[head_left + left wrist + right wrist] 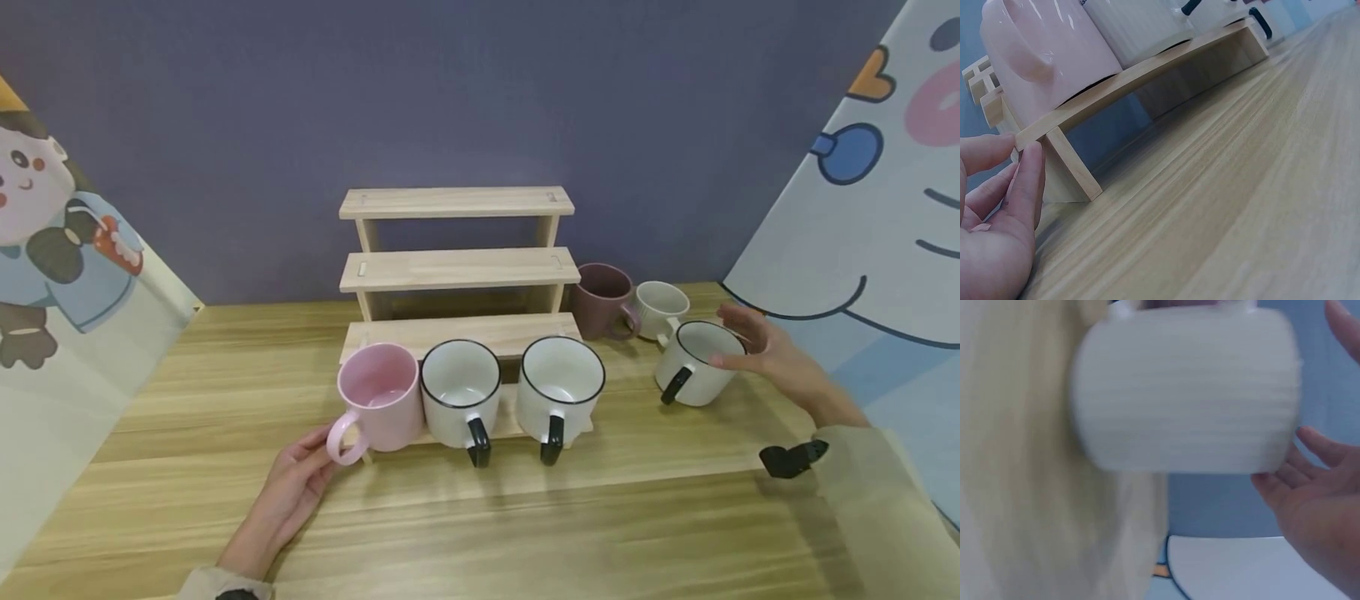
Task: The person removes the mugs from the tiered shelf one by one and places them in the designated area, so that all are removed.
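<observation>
My left hand (300, 477) is at the left front corner of a stepped wooden rack (461, 267). In the left wrist view, its thumb and fingers pinch the end of the lowest board (1129, 81). A pink mug (382, 408) stands above it on that board. Beside the pink one are two white mugs (459, 392) (561, 390) with black rims and black handles pointing forward. My right hand (772, 362) reaches around a third black-rimmed white mug (697, 367) on the table, fingers spread beside its rim. The right wrist view shows the mug's ribbed side (1185, 394), blurred.
Behind the third white mug stand a small cream cup (660, 307) and a dark mauve mug (602, 302), close to the rack's right side. The rack's upper boards (457, 202) carry nothing. A dark blue wall panel (450, 100) backs the wood-grain table (525, 533).
</observation>
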The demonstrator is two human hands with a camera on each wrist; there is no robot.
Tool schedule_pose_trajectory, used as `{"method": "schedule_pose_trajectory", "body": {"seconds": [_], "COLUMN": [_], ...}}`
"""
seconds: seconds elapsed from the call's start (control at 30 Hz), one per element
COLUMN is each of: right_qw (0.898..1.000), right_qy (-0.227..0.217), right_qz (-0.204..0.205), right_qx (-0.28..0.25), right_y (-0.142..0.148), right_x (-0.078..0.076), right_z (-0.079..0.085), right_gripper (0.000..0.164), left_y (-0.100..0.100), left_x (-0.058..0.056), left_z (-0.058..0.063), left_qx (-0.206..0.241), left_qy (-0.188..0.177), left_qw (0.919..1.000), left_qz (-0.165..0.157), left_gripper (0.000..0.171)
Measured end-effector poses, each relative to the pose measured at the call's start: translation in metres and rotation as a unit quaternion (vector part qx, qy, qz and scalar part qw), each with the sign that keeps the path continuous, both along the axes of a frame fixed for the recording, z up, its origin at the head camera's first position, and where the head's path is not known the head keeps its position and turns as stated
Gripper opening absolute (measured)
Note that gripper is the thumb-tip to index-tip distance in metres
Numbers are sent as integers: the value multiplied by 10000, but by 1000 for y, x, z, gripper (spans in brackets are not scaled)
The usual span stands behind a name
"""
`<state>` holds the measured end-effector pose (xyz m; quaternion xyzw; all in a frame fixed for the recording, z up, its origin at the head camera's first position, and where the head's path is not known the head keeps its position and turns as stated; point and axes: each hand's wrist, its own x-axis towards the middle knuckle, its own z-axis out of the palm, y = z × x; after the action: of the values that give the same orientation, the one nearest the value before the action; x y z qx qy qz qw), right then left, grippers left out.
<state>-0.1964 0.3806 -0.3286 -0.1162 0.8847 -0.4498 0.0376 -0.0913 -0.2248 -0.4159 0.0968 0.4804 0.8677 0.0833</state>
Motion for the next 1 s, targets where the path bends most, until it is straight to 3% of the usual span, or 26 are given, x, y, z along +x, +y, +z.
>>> {"method": "schedule_pose_trajectory", "body": {"seconds": [0.3,0.4,0.5,0.67,1.0], "right_qw": [9996,9999,9973,9826,9557], "right_qy": [-16,40,183,262,-205], "right_qz": [-273,-108,385,1075,1942], "right_qx": [-56,-128,-605,-1493,-2202], "right_y": [-15,-25,-38,-60,-100], "right_x": [13,18,22,27,37], "right_z": [17,20,21,24,32], "right_gripper": [77,72,65,60,57], "left_y": [1,1,1,0,0], "left_x": [0,1,1,1,0], "left_z": [1,1,1,1,0], "left_qx": [116,189,259,262,317], "left_qy": [66,103,111,72,41], "left_qw": [9998,9997,9995,9994,9993], "left_qz": [-133,-151,-166,-204,-206], "left_gripper": [38,38,38,38,38]}}
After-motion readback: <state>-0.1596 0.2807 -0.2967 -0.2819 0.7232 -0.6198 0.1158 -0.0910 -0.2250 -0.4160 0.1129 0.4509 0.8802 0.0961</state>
